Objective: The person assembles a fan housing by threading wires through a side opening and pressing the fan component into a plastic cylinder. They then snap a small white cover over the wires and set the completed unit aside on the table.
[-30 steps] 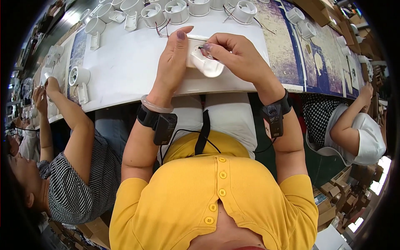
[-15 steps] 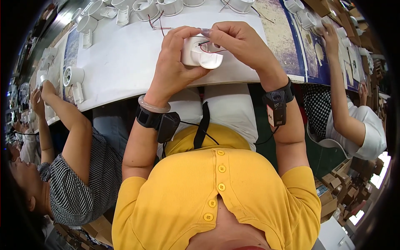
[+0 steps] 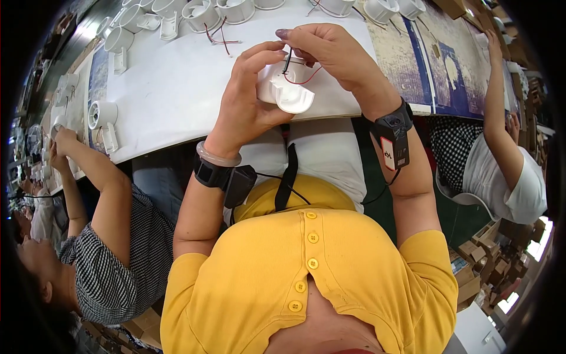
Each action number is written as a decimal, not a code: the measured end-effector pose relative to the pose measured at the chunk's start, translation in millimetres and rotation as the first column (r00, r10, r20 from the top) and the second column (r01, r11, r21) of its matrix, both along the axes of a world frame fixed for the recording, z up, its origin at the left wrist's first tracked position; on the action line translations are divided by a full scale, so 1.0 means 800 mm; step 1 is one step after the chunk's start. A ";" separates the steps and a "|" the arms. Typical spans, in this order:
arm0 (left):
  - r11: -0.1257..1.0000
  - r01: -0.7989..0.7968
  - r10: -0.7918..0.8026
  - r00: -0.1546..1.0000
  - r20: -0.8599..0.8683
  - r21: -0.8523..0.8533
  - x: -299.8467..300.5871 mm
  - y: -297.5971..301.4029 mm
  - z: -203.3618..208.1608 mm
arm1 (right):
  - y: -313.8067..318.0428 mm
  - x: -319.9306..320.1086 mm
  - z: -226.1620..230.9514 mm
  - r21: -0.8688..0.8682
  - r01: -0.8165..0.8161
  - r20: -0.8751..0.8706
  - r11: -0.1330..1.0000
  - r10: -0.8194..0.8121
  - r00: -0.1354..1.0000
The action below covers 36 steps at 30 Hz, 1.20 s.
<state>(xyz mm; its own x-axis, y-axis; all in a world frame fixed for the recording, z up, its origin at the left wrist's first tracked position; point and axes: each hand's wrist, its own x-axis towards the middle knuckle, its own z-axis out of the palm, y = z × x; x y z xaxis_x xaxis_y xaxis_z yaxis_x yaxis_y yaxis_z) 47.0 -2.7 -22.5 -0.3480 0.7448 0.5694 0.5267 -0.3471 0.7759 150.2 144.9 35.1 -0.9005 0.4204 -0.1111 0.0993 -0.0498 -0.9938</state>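
In front of me, just over the table's near edge, my left hand is closed around a white plastic housing with a rounded, open end. From inside the housing come a dark wire and a thin red wire. My right hand is at the housing's far side, thumb and forefinger pinched on the upper end of the dark wire. The red wire loops out to the right, toward the right palm. The housing's underside is hidden by my left fingers.
Several white round fan-like units line the far side of the white-covered table, some trailing red and black wires. Another unit stands at the left edge. Co-workers sit left and right. Cardboard boxes are stacked lower right.
My right hand has risen from the housing and drawn the dark wire upward. The housing has tipped slightly and moved a little nearer. The right co-worker's arm has reached farther away.
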 end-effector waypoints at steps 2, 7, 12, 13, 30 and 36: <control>0.999 0.016 -0.017 0.999 0.031 0.027 0.000 -0.001 0.002 | -0.003 -0.001 -0.002 -0.005 0.010 -0.010 1.000 -0.010 1.000; 0.998 -0.056 0.050 0.982 -0.182 -0.029 -0.008 -0.002 0.010 | -0.005 0.000 -0.004 0.097 0.070 -0.136 0.993 -0.057 0.989; 0.989 -0.144 0.140 0.980 -0.142 -0.019 -0.005 -0.002 0.007 | 0.011 0.016 -0.005 0.291 0.043 -0.132 0.956 -0.004 0.991; 0.986 -0.166 0.161 0.978 -0.135 -0.026 -0.005 -0.002 0.007 | 0.012 0.018 -0.004 0.322 -0.074 -0.068 0.944 0.101 0.993; 0.981 -0.186 0.155 0.932 -0.329 -0.063 -0.005 -0.003 0.009 | 0.004 -0.005 0.011 0.248 -0.109 -0.211 0.963 0.164 0.964; 0.984 -0.157 0.134 0.962 -0.238 -0.084 -0.004 -0.004 0.011 | 0.015 -0.005 -0.009 0.008 -0.022 -0.232 1.000 0.024 0.972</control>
<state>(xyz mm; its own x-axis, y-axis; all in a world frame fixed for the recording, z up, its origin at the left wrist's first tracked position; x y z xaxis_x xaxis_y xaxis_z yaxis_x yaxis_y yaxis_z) 43.5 -6.0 -13.8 -0.3252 0.7535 0.5713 0.7341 -0.1797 0.6549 146.5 156.6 27.6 -0.9109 0.3993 0.1041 -0.1330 -0.0453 -0.9901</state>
